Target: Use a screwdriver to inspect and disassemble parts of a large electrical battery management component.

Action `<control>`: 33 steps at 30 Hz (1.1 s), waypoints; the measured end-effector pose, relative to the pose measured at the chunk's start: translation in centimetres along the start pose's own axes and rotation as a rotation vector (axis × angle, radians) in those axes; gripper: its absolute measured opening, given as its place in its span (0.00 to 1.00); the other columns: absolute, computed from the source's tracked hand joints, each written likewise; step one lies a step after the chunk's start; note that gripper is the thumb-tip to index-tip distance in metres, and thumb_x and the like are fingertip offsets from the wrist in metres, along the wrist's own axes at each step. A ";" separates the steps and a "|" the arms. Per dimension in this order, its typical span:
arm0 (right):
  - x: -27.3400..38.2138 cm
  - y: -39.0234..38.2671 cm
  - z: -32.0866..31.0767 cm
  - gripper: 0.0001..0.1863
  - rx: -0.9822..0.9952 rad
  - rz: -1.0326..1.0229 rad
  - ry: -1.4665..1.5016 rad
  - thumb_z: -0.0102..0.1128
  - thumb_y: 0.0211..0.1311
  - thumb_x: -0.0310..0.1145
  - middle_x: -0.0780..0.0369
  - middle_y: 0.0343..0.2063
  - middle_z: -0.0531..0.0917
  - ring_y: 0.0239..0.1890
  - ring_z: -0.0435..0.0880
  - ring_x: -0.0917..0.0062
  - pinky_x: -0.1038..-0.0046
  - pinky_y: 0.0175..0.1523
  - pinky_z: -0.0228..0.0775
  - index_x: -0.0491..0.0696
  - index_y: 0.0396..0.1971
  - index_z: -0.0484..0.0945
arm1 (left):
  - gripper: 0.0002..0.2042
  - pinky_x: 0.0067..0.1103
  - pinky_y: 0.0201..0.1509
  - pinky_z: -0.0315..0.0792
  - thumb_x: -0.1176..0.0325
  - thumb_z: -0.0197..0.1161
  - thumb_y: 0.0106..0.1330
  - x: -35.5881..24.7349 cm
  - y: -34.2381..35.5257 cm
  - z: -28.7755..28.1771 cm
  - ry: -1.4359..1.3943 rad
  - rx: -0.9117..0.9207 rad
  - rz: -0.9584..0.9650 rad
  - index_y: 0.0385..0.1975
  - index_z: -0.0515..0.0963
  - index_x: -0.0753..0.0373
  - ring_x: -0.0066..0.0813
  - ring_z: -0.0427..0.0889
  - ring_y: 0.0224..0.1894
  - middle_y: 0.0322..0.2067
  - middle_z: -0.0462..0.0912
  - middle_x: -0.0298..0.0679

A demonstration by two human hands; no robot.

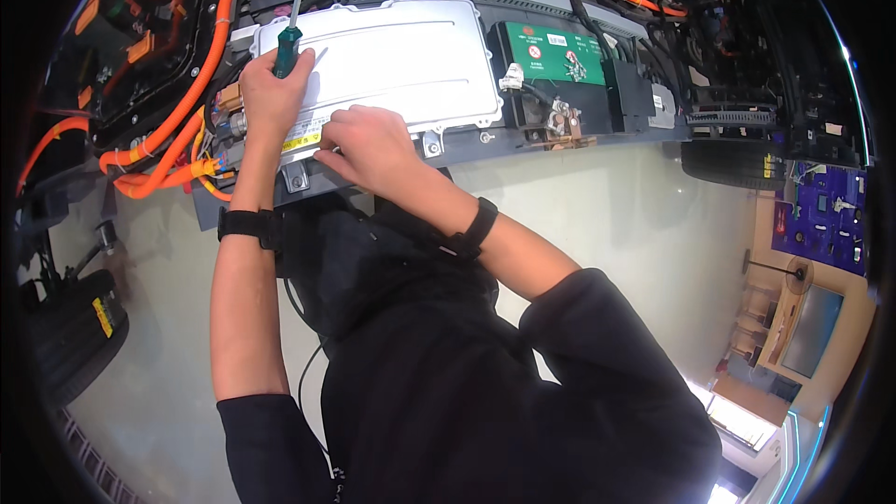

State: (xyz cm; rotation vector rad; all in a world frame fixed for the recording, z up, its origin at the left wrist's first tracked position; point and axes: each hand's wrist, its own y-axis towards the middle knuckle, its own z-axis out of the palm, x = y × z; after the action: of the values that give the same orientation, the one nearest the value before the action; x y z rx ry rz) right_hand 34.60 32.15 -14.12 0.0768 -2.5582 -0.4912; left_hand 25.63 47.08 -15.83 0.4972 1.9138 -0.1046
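My left hand (269,101) is wrapped round the green handle of a screwdriver (287,49). The long metal shaft points up and away, past the far edge of a silver metal box (401,61) with a flat lid. Close to the box's near edge is my right hand (371,147), its fingers curled in and its thumb bent. A yellow and white label (301,138) shows between my two hands. Whatever the right fingertips may be pinching is hidden.
Orange cables (222,33) curve along the left and far side of the box. To its right sit a green panel (553,51) and a bare metal connector (560,123). Tyres stand at the right (733,163) and left (79,341). Pale floor (625,233) lies below.
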 end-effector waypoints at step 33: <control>-6.5 -8.3 -15.9 0.02 0.541 0.116 -0.609 0.64 0.47 0.28 0.62 0.25 0.76 0.35 0.77 0.68 0.65 0.44 0.63 0.47 0.20 0.80 | 0.17 0.25 0.23 0.62 0.58 0.66 0.55 0.5 0.0 -0.2 0.042 0.026 0.044 0.19 0.76 0.69 0.22 0.65 0.15 0.10 0.68 0.35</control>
State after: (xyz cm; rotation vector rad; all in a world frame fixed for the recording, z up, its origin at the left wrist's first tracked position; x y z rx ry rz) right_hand 47.96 20.17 -7.66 -0.0375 -3.1984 0.2857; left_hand 25.33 47.22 -16.19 0.5626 1.9430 -0.0914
